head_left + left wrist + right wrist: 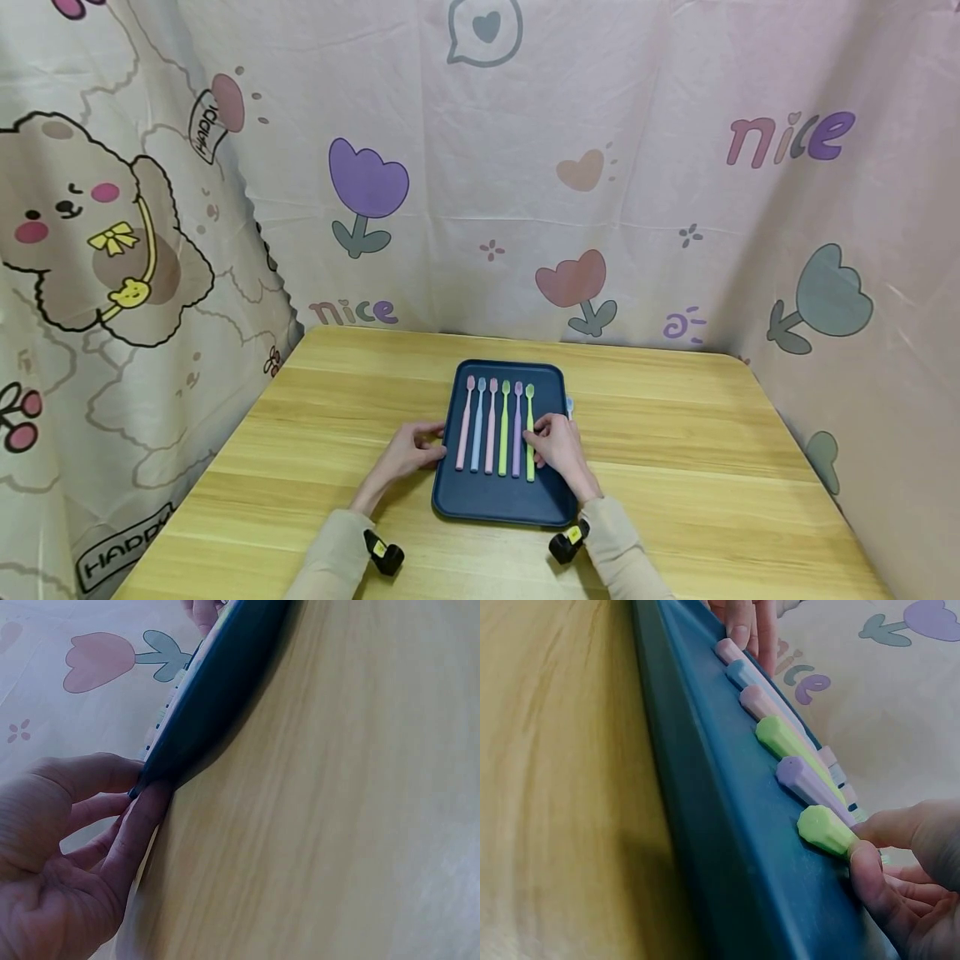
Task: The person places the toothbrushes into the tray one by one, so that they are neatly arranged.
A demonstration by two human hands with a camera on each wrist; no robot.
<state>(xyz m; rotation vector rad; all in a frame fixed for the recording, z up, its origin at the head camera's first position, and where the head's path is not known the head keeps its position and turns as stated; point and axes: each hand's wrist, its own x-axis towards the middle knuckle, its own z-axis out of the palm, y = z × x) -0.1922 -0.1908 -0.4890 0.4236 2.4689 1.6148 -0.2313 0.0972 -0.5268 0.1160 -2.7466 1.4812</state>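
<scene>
pinching the rightmost green toothbrush (530,442) by its handle, the right hand (561,450) rests on the dark blue tray (498,500). the left hand (408,452) grips the tray's left rim with curled fingers. six toothbrushes lie side by side on it, atop the wooden table (712,467).

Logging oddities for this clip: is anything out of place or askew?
One pale blue toothbrush lies off the tray, beside its right rim, while six lie in a tidy row on it. Nothing looks spilled or damaged.

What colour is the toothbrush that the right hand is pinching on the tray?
Light green toothbrush, clearest in the right wrist view.
</scene>
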